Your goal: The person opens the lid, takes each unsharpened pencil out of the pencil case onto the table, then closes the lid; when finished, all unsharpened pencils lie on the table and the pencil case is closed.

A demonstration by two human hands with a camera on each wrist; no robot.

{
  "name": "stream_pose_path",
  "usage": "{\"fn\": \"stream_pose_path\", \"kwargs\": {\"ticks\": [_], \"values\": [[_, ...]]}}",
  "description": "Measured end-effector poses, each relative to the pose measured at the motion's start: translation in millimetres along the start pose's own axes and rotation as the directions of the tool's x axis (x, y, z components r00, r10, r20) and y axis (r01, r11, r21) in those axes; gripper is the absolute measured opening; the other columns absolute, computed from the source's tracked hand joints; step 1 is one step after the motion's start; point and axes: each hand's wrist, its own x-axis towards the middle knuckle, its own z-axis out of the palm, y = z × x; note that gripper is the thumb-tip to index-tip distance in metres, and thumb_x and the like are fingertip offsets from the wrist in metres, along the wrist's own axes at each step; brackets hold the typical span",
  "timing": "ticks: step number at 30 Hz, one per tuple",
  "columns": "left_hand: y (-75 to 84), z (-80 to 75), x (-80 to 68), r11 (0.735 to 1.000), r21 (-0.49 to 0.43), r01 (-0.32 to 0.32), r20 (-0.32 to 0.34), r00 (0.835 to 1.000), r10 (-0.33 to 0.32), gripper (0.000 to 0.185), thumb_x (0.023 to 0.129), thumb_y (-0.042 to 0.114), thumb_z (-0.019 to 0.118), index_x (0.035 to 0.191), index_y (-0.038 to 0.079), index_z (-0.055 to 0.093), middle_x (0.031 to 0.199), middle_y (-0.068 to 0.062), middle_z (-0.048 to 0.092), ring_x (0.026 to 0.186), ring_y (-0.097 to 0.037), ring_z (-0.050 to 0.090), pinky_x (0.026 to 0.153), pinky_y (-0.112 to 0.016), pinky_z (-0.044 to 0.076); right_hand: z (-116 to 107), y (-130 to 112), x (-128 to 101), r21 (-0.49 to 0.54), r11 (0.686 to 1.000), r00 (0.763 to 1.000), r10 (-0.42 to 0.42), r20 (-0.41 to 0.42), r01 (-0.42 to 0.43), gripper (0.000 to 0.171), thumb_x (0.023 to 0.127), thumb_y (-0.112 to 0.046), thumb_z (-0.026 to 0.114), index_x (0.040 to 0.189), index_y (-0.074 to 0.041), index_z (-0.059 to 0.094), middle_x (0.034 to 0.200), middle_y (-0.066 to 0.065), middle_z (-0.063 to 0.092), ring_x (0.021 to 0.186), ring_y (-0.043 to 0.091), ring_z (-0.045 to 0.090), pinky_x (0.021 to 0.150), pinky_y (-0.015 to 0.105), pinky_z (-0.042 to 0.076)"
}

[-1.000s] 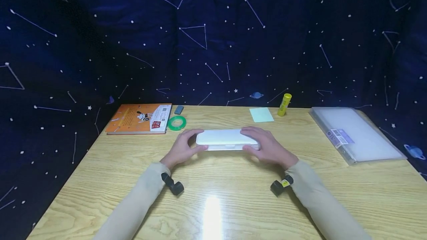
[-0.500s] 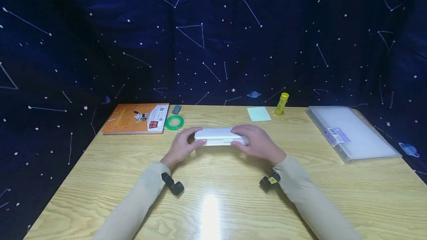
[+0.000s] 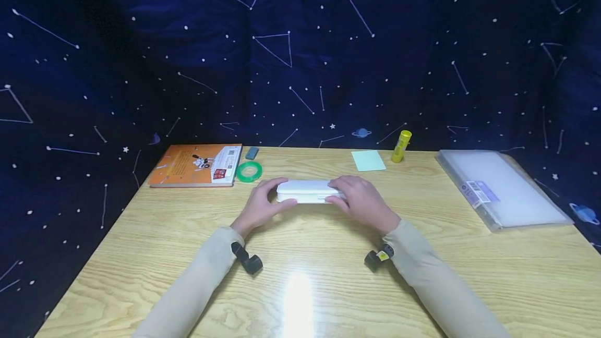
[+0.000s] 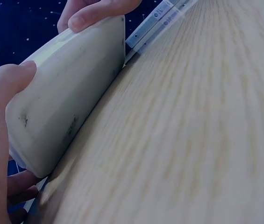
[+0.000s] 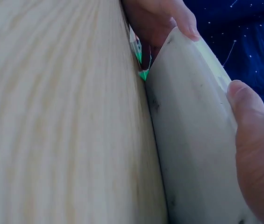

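A long white pencil case (image 3: pixel 305 192) with rounded corners and a small latch on its front is held in the middle of the desk, lid down. My left hand (image 3: pixel 260 206) grips its left end, thumb at the front and fingers round the far side. At the right part, my right hand (image 3: pixel 363 203) holds it with the thumb near the latch and covers that end. Dark scuffs mark the underside of the case (image 4: pixel 71 93) in the left wrist view. The right wrist view shows the same scuffed face of the case (image 5: pixel 192 126) tilted toward the camera.
An orange book (image 3: pixel 197 166), a green tape roll (image 3: pixel 240 172) and a blue-grey eraser (image 3: pixel 252 153) lie at the back left. Farther right are a pale green sticky note pad (image 3: pixel 368 160), a standing yellow glue stick (image 3: pixel 401 146) and a clear plastic folder (image 3: pixel 507 186).
My right hand has moved left along the case and covers more of its right end. The left hand keeps its grip, its thumb a little farther right. The desk items have stayed put.
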Motion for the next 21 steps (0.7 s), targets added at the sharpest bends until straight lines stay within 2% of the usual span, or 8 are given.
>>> {"fn": "stream_pose_path", "kwargs": {"ticks": [9, 21], "values": [[4.9, 0.9, -0.6, 0.995, -0.088, 0.051, 0.001, 0.999, -0.051, 0.067, 0.075, 0.04, 0.08, 0.134, 0.017, 0.057, 0.139, -0.006, 0.052, 0.132, -0.025, 0.043, 0.114, -0.041, 0.031, 3.3, 3.1, -0.7, -0.026, 0.998, 0.997, -0.051, -0.06, 0.049, 0.059, 0.097, -0.054, 0.042, 0.103, -0.001, 0.068, 0.098, 0.014, 0.072, 0.091, 0.031, 0.069, 0.083, 0.045, 0.055], [3.8, 1.1, 0.0, 0.988, -0.134, 0.075, -0.004, 0.997, -0.076, 0.068, 0.074, 0.034, 0.081, 0.134, 0.014, 0.057, 0.139, -0.007, 0.052, 0.132, -0.025, 0.042, 0.113, -0.041, 0.031, 6.3, 0.9, -0.1, -0.045, 0.996, 0.992, -0.081, -0.093, 0.077, 0.063, 0.098, -0.055, 0.035, 0.102, -0.001, 0.067, 0.095, 0.015, 0.072, 0.089, 0.031, 0.07, 0.082, 0.045, 0.055]]}}
